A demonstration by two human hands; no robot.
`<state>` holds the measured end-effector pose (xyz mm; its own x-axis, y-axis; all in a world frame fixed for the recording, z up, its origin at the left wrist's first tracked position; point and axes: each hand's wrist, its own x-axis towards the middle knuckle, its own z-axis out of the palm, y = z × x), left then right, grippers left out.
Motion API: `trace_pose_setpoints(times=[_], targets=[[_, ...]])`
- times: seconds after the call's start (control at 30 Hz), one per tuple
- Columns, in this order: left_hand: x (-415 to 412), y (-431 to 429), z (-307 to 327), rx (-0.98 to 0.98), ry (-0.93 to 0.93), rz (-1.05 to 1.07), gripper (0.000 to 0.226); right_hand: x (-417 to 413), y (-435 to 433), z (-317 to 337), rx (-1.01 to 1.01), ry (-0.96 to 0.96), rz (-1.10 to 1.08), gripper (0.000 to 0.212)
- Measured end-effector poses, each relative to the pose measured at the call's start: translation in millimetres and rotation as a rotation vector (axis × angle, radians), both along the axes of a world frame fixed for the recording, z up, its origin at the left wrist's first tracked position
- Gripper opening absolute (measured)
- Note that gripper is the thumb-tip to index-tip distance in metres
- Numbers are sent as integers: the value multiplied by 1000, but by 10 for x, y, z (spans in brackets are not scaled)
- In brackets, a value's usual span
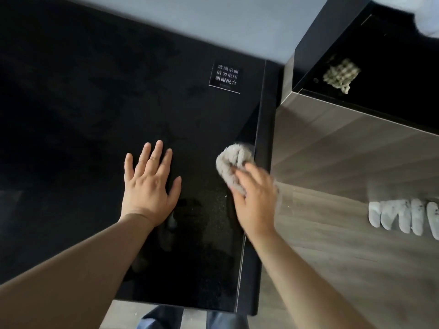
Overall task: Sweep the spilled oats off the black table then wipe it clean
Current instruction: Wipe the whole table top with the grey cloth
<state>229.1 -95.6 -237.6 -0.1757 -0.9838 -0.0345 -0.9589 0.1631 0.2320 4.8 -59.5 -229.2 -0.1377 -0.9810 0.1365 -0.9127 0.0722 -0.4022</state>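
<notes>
Your right hand (255,198) has its fingers curled round a bunched grey cloth (231,162), pressing it onto the black bench (95,103) right at its right-hand edge; it's blurred, so I'd guess you're mid-stroke. Your left hand (149,186) lies flat on the glass, fingers straight and spread, holding nothing, a fair way left of the cloth.

I can't see any whole oat flakes on top, so this reads as the wiping stage; there's a patch of faint pale specks (213,198) between your hands, and I can't tell if that's oat dust or just damp.

Tips, for what they're worth: open the cloth out flatter so more of it meets the glass; work in overlapping passes toward one edge rather than scrubbing in place; turn it to a clean face once it loads up; do the spot under your left palm last, since it'll likely leave prints.

Also, go easy with that bracing hand; the white-on-black sticker (225,76) near the far right corner reads 玻璃桌面 / 请勿重压 / 谢谢配合, i.e. glass top, don't press hard, thanks. A tiny line under it is too small to read; no brand names anywhere.

Further out, a knobbly beige cloth (341,73) sits on a second black surface (392,103); some white things (403,217) lie in a row on the wood floor (332,245), no idea what they are.
</notes>
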Motion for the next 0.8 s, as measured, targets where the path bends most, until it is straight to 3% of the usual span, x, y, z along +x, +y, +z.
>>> trace_pose_setpoints(times=[0.17,0.27,0.37,0.57,0.7,0.8], targets=[[21,4,36,40,-5,-8,66,76,701,201,142,-290,179,34],[88,83,112,70,104,-4,62,-131,422,459,80,-462,74,23],[159,522,207,59,157,18,62,-333,-200,406,-70,-334,-88,26],[198,1210,176,67,81,107,64,-243,-887,-55,-20,-148,-202,35],[194,1140,75,9,31,166,64,-172,-850,-33,-54,2,29,39],[175,1137,50,-18,30,178,61,-82,-266,8,-70,66,304,36]])
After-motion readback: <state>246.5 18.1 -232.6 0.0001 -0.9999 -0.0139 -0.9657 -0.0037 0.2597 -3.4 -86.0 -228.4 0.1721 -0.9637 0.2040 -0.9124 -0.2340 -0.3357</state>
